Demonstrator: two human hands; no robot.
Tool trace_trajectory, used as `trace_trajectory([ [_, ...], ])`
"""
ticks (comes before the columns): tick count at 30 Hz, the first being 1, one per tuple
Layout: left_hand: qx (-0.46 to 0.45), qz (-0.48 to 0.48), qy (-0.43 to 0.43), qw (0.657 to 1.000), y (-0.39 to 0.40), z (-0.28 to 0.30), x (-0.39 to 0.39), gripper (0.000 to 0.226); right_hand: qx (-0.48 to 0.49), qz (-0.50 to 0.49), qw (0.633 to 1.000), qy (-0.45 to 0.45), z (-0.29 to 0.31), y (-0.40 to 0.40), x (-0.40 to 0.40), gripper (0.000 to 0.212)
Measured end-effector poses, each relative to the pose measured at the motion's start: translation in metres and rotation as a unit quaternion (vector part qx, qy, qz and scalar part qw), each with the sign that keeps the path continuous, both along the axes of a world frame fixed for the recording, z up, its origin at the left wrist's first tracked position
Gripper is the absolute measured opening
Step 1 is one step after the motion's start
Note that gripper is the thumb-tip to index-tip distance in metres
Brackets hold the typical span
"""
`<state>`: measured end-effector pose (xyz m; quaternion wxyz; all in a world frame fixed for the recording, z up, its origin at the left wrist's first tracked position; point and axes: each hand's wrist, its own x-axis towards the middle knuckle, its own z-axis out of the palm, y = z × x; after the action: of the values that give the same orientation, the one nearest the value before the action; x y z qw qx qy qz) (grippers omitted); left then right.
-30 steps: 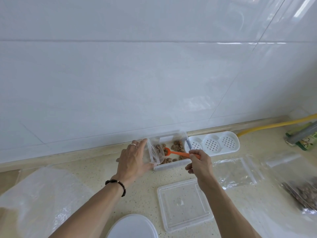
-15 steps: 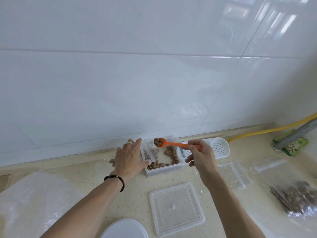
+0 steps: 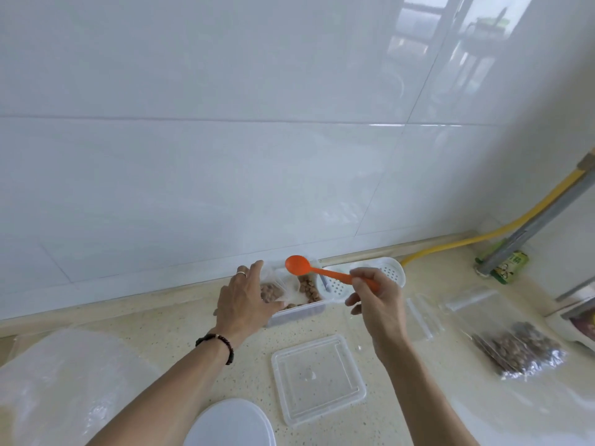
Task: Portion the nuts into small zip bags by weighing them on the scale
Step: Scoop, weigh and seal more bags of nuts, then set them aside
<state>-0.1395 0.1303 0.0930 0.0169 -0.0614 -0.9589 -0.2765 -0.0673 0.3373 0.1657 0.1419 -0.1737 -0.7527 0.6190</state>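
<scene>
Wall (image 3: 225,140): white glossy tiles fill the upper half, from 9 through 12 to 3 o'clock.
Counter (image 3: 180,329): speckled beige, spans the lower part of the view.
Plastic sheet (image 3: 64,381): crumpled and clear, at 8 o'clock on the counter.
Round lid (image 3: 230,424): white, at 6 o'clock, cut by the bottom edge.
Square lid (image 3: 317,378): clear, flat on the counter at 5 o'clock, between the 2 forearms.
Large bag (image 3: 512,342): clear zip bag lying at 4 o'clock, with nuts heaped in its lower end.
Hose (image 3: 502,226): yellow, runs along the wall base at 3 o'clock.
Strainer tray (image 3: 391,268): white and perforated, touching the tub's right end, partly behind the right hand.
Tub (image 3: 299,312): clear rectangular box at the wall base near centre, holding loose nuts (image 3: 309,289).
Left hand (image 3: 246,299): fingers curled round the small bag, propping its mouth wide; a ring on 1 finger, a dark bead bracelet on the wrist.
Right hand (image 3: 376,300): fingers pinch the spoon's handle end.
Small bag (image 3: 273,289): clear, sits inside the tub's left part, some nuts in it.
Spoon (image 3: 297,264): orange, bowl empty, raised above the tub just right of the bag's mouth.
</scene>
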Motion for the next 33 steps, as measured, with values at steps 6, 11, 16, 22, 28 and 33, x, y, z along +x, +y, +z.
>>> trace_trajectory([
  [6,0.111,-0.039,0.039,0.992,0.007,0.033,0.054,0.096,-0.186,-0.11,0.976,-0.038,-0.013,0.009,0.064,0.017],
  [11,0.139,-0.086,0.067,0.984,0.014,0.028,0.103,0.085,-0.239,-0.188,0.948,-0.096,-0.056,0.008,0.133,0.018],
  [16,0.152,-0.133,0.059,0.978,0.011,0.017,0.143,0.086,-0.284,-0.263,0.909,-0.155,-0.11,-0.008,0.205,0.019],
  [22,0.068,-0.177,0.062,0.98,0.008,0.007,0.169,0.099,-0.277,-0.262,0.906,-0.183,-0.148,-0.018,0.249,0.018],
  [28,0.008,-0.207,0.067,0.976,0.011,0.003,0.185,0.101,-0.161,-0.242,0.933,-0.212,-0.154,-0.014,0.256,0.027],
  [33,0.004,-0.224,0.081,0.971,0.012,0.006,0.19,0.101,0.002,-0.25,0.924,-0.288,-0.138,-0.011,0.252,0.056],
])
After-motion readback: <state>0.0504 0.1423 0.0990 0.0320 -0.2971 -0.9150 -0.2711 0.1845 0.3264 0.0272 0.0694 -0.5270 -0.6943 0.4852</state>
